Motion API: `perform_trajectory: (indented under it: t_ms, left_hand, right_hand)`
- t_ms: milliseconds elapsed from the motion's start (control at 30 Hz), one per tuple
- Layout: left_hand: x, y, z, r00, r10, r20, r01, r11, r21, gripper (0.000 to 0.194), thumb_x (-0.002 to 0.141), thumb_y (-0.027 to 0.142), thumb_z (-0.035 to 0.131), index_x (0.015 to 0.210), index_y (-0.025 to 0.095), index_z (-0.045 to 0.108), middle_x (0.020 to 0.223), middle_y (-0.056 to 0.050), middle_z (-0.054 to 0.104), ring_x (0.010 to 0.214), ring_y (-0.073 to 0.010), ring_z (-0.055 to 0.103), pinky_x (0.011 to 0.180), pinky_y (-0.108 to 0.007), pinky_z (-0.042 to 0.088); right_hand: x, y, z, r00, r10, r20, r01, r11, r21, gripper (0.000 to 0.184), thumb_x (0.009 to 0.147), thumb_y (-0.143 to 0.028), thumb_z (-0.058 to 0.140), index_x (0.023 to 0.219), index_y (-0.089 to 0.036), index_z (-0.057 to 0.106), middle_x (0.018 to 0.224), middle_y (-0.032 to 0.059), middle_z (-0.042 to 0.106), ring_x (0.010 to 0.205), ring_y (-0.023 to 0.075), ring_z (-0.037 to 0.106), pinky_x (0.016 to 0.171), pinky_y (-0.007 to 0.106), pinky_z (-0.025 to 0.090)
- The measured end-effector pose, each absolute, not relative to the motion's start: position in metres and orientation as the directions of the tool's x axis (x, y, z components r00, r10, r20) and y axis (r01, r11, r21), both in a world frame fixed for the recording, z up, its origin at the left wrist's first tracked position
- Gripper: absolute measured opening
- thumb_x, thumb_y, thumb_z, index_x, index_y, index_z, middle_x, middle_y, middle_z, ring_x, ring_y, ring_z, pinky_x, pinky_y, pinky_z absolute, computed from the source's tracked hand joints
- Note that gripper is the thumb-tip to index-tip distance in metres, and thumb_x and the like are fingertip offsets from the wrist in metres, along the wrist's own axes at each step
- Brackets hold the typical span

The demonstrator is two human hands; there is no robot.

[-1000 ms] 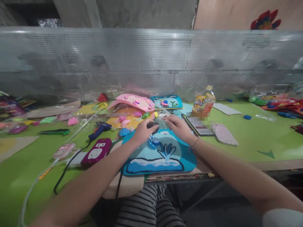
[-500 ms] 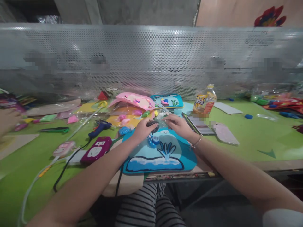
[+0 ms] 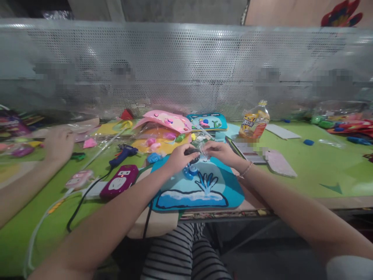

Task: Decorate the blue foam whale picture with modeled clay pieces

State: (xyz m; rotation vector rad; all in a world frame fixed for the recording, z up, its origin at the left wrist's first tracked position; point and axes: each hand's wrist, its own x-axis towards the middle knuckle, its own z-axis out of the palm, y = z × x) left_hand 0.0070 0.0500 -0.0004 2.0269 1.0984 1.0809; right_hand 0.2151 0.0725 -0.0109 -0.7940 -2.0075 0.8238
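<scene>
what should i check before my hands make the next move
1. Left hand has the dark lump: ok, between its fingers.
2. Right hand has a firm grip on the clear plastic: cannot tell, fingertips are at it.
3. Painted board lies below both hands: ok.
4. Blue figure is stuck to the board: cannot tell.
5. Glue gun is off the board: ok.
6. Other person's hand is away from the board: ok.

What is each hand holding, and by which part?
The left hand holds a dark lump by its left side, thumb across it. The right hand is at clear plastic; its grip is unclear.
</scene>
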Motion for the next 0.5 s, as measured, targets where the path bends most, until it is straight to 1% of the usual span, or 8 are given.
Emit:
perform_trajectory:
  t_ms: [167, 233, 333, 400, 500]
  left_hand:
    - [0.0057, 0.0541, -0.0059, 0.340, 0.853, 0.395, 0.378, -0.509, 0.773, 0.021, 0.078, 0.037, 0.063, 0.081, 0.016, 0.061, 0.071, -0.001, 0.061, 0.067, -0.0143, 0.057, 0.063, -0.026, 0.046]
    - [0.0054, 0.0551, -0.0074, 0.352, 0.852, 0.387, 0.382, -0.508, 0.772, 0.022, 0.079, 0.038, 0.062, 0.080, 0.015, 0.061, 0.070, -0.001, 0.061, 0.065, -0.0141, 0.056, 0.063, -0.026, 0.045]
    - [0.0057, 0.0528, -0.0058, 0.363, 0.848, 0.385, 0.392, -0.514, 0.763, 0.024, 0.081, 0.039, 0.060, 0.079, 0.016, 0.062, 0.072, -0.002, 0.062, 0.068, -0.0151, 0.057, 0.064, -0.027, 0.045]
    - [0.0065, 0.0495, -0.0034, 0.366, 0.842, 0.396, 0.400, -0.527, 0.750, 0.022, 0.082, 0.038, 0.060, 0.079, 0.016, 0.061, 0.075, -0.003, 0.063, 0.071, -0.0160, 0.059, 0.066, -0.027, 0.046]
    - [0.0075, 0.0465, -0.0023, 0.370, 0.842, 0.391, 0.394, -0.524, 0.755, 0.020, 0.083, 0.037, 0.058, 0.081, 0.017, 0.060, 0.075, -0.003, 0.064, 0.069, -0.0155, 0.060, 0.064, -0.027, 0.047]
  right_hand:
    - [0.2187, 0.0755, -0.0112, -0.503, 0.734, 0.457, 0.240, 0.626, -0.742, 0.030, 0.080, -0.046, 0.064, 0.083, -0.017, 0.072, 0.081, 0.0049, 0.068, 0.070, 0.0140, 0.060, 0.065, 0.028, 0.051]
    - [0.2182, 0.0741, -0.0102, -0.503, 0.721, 0.476, 0.255, 0.650, -0.716, 0.035, 0.082, -0.049, 0.062, 0.074, -0.016, 0.072, 0.079, 0.0055, 0.068, 0.071, 0.0149, 0.060, 0.067, 0.029, 0.049]
    - [0.2168, 0.0728, -0.0100, -0.526, 0.694, 0.492, 0.257, 0.681, -0.686, 0.045, 0.083, -0.055, 0.058, 0.061, -0.016, 0.069, 0.074, 0.0061, 0.066, 0.070, 0.0157, 0.059, 0.066, 0.029, 0.048]
    - [0.2157, 0.0727, -0.0106, -0.536, 0.678, 0.504, 0.250, 0.697, -0.672, 0.047, 0.084, -0.056, 0.057, 0.062, -0.016, 0.069, 0.073, 0.0063, 0.066, 0.070, 0.0161, 0.060, 0.065, 0.030, 0.049]
    - [0.2129, 0.0716, -0.0115, -0.524, 0.666, 0.530, 0.242, 0.714, -0.657, 0.039, 0.081, -0.053, 0.062, 0.072, -0.017, 0.073, 0.077, 0.0064, 0.066, 0.073, 0.0166, 0.061, 0.067, 0.030, 0.050]
